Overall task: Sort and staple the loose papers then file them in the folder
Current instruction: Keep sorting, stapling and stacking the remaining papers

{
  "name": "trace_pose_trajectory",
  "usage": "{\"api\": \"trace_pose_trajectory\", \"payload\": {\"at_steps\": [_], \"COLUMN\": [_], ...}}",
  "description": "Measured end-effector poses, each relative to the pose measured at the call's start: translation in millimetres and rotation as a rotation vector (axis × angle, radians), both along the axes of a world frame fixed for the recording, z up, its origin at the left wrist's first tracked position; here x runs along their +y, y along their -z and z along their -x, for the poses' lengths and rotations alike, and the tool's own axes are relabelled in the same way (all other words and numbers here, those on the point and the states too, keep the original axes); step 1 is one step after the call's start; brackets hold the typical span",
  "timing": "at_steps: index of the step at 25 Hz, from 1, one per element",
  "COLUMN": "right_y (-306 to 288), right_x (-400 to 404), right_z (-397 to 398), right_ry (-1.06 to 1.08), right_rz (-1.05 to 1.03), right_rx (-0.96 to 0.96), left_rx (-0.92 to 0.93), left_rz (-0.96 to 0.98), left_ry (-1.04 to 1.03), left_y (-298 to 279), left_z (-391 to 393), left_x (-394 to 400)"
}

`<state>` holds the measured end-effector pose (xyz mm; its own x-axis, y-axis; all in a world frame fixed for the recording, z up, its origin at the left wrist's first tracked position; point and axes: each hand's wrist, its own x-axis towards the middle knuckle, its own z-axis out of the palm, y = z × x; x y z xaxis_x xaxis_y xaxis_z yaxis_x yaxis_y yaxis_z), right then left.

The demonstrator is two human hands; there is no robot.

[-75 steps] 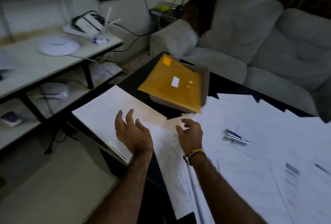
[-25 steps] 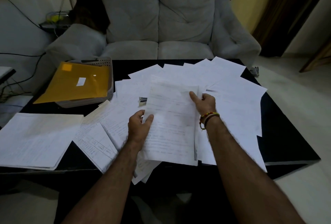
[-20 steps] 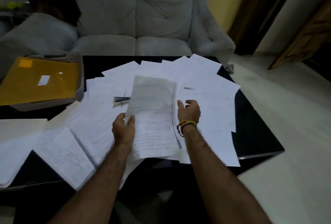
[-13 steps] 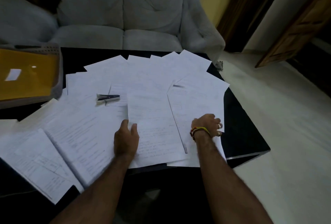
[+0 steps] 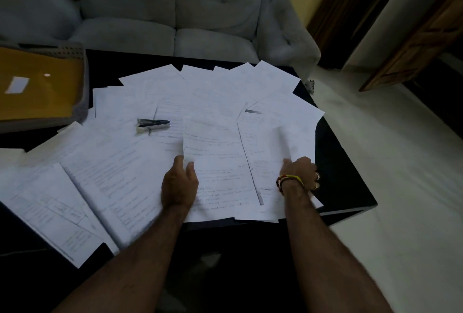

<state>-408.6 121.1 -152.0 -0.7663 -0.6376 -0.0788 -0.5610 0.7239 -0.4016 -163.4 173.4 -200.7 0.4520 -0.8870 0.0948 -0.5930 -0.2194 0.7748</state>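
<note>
Left hand [image 5: 179,187] flat, fingers on near-left edge of white printed sheet [image 5: 218,167], long axis running away from both hands. Right hand [image 5: 299,171] pinching neighbouring white page [image 5: 288,142], fingertips hidden. Small metal stapler [image 5: 153,123] beyond left hand, pointing sideways. Yellow plastic folder [image 5: 37,87] far left, cut off.

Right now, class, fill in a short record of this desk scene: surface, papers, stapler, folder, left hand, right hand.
surface: black table
papers: loose sheets fanned across the table
stapler: small stapler lying on the sheets, untouched
folder: yellow folder in a grey tray, far left
left hand: left hand rests on a sheet
right hand: right hand lifts a sheet's edge
</note>
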Motion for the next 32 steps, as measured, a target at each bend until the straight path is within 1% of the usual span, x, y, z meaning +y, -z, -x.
{"api": "trace_pose_trajectory", "payload": {"at_steps": [3, 5, 7, 10, 12, 13, 14, 16, 17, 18, 20, 21, 23, 24, 25, 26, 28, 30, 31, 32], "right_y": [-8, -17, -37, -75, -111, -129, -146, -167, -170, -169, -160, -151, -118, -99, -79, -54, -15, 8, 12, 14], "right_x": [7, 8, 10, 13, 12, 11, 8, 2, 0, -2, -3, -5, -13, -19, -22, -25, -18, -7, -3, -3], "right_z": [-2, -5, -11, -20, -35, -44, -56, -74, -83, -92, -109, -117, -129, -135, -141, -146, -158, -165, -167, -167], "right_ry": [-0.004, -0.016, -0.047, -0.155, -0.256, -0.300, -0.321, -0.304, -0.297, -0.297, -0.310, -0.319, -0.346, -0.360, -0.373, -0.402, -0.483, -0.528, -0.535, -0.537], "right_rz": [0.102, 0.179, 0.243, 0.355, 0.492, 0.578, 0.664, 0.742, 0.740, 0.729, 0.709, 0.687, 0.577, 0.494, 0.390, 0.283, 0.102, 0.023, -0.012, -0.039], "right_rx": [0.059, 0.039, 0.077, 0.136, 0.192, 0.191, 0.143, -0.052, -0.147, -0.194, -0.219, -0.272, -0.441, -0.549, -0.609, -0.613, -0.545, -0.450, -0.399, -0.350], "left_rx": [0.038, 0.085, 0.143, 0.221, 0.256, 0.282, 0.314, 0.342, 0.335, 0.322, 0.285, 0.269, 0.264, 0.286, 0.310, 0.338, 0.423, 0.520, 0.524, 0.474], "left_rz": [0.005, 0.009, 0.019, 0.011, -0.014, -0.032, -0.051, -0.088, -0.096, -0.103, -0.111, -0.114, -0.127, -0.131, -0.128, -0.126, -0.130, -0.174, -0.201, -0.213], "left_ry": [0.016, 0.020, 0.023, 0.043, 0.067, 0.064, 0.049, 0.023, 0.013, 0.000, -0.033, -0.049, -0.042, -0.025, -0.010, -0.013, -0.086, -0.173, -0.180, -0.160], "left_y": [0, -1, -3, -8, -12, -15, -20, -26, -28, -28, -26, -24, -22, -22, -22, -21, -19, -20, -20, -18], "left_z": [1, -2, -6, -14, -22, -25, -30, -39, -47, -57, -79, -89, -101, -103, -105, -106, -108, -110, -110, -110], "left_x": [1, 0, 1, 2, -1, -3, -4, -3, -1, 2, 6, 9, 13, 16, 18, 20, 18, 12, 10, 8]}}
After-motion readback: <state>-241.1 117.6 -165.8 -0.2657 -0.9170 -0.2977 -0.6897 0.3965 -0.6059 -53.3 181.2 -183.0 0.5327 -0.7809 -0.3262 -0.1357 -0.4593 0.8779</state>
